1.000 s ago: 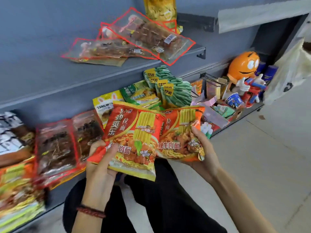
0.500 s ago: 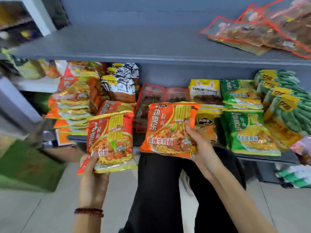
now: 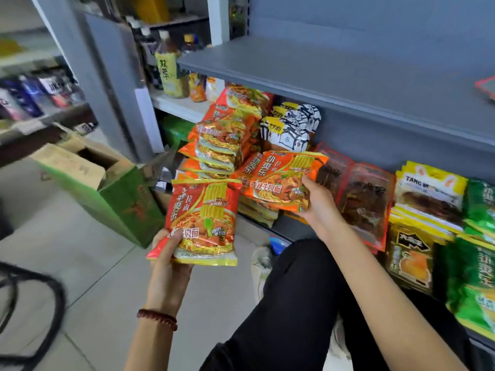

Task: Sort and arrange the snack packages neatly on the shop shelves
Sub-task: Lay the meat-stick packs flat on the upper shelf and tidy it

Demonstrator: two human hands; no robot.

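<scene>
A grey shelf board [image 3: 348,84] is seen above and to the right of the stack of orange noodle packets [image 3: 222,135], which is piled at the left end of the lower shelf. Below and to the right of that stack, a leg in black trousers [image 3: 289,303] is bent over the tiled floor. To the lower left of the stack a green cardboard box [image 3: 126,199] is stood on the floor with its flaps open. Right of the stack, red-edged clear packets [image 3: 367,199] of dark food are leaned on the lower shelf, and yellow packets [image 3: 431,194] and green packets [image 3: 476,277] are ranged further right. Black-and-white snack bags [image 3: 294,124] are set just right of the stack's top. One orange noodle packet [image 3: 206,218] is held upright in the air directly below the stack; its lower left corner is pinched by the left hand [image 3: 168,253], thumb on the front and fingers behind. A second noodle packet [image 3: 284,180] is held tilted just right of the stack's base; its right edge is gripped by the right hand [image 3: 318,202], thumb on the printed face and fingers beneath. Whether this packet touches the stack cannot be told. A beaded bracelet [image 3: 158,318] is worn on the left wrist, well below the stack.
</scene>
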